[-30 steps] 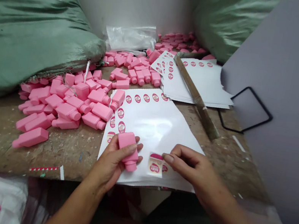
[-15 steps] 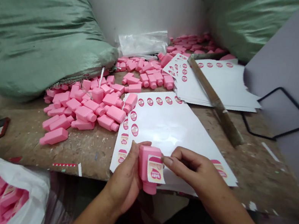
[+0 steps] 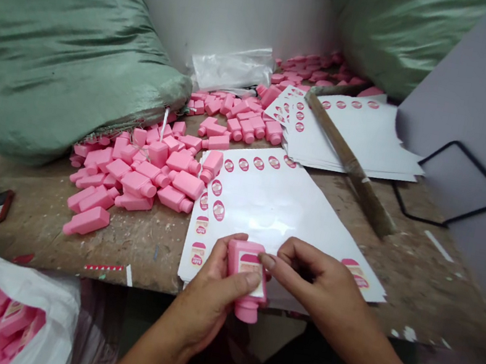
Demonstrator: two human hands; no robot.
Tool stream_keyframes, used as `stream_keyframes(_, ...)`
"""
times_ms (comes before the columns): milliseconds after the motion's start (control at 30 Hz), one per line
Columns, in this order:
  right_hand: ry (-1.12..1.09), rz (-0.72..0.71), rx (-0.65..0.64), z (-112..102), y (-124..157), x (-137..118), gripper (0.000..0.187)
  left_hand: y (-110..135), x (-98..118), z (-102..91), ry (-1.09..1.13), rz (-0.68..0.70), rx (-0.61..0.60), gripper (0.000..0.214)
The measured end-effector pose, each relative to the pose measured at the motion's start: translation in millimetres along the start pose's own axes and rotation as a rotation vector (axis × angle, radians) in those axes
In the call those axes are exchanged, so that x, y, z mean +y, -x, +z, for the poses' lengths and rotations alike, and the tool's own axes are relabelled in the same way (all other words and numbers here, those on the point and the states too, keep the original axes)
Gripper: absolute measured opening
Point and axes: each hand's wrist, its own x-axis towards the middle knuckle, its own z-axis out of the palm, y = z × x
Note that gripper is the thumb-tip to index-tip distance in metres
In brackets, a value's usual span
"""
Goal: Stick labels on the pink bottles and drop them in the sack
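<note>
Over a scarred wooden workbench (image 3: 29, 219), the left hand (image 3: 209, 289) grasps a pink plastic bottle (image 3: 234, 256), its cream paper label (image 3: 251, 265) now flat; right fingertips (image 3: 267, 261) touch it, grip unclear.

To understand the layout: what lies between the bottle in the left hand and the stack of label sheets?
In the head view, a white label sheet lies between the pink bottle and the stack.

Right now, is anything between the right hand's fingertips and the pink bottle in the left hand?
Nothing visible. The fingertips of the right hand sit at the edge of the pink plastic bottle, which the left hand holds, with no object between them.
</note>
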Motion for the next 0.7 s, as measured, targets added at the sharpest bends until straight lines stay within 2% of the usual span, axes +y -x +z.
stream_keyframes(133,0.134,-0.050,0.177,-4,5,0,0.036,3,2,-1.0,-0.042,-0.021,-0.016,0.046)
stream_keyframes(200,0.105,-0.027,0.233,-8,7,-1,0.035,4,4,-0.6,-0.048,-0.051,0.001,0.050)
stream_keyframes(333,-0.060,-0.065,0.148,-7,11,-6,0.030,6,5,0.5,-0.045,-0.074,0.013,0.060)
stream_keyframes(533,-0.148,-0.057,0.076,12,10,-9,0.022,8,1,3.7,-0.113,-0.085,0.015,0.069)
stream_keyframes(633,-0.239,-0.058,0.119,14,6,-6,0.024,26,12,-10.7,-0.252,-0.082,0.090,0.073)
stream_keyframes(700,-0.233,-0.059,0.145,11,3,-1,0.028,56,29,-35.8,-0.418,-0.053,0.201,0.078)
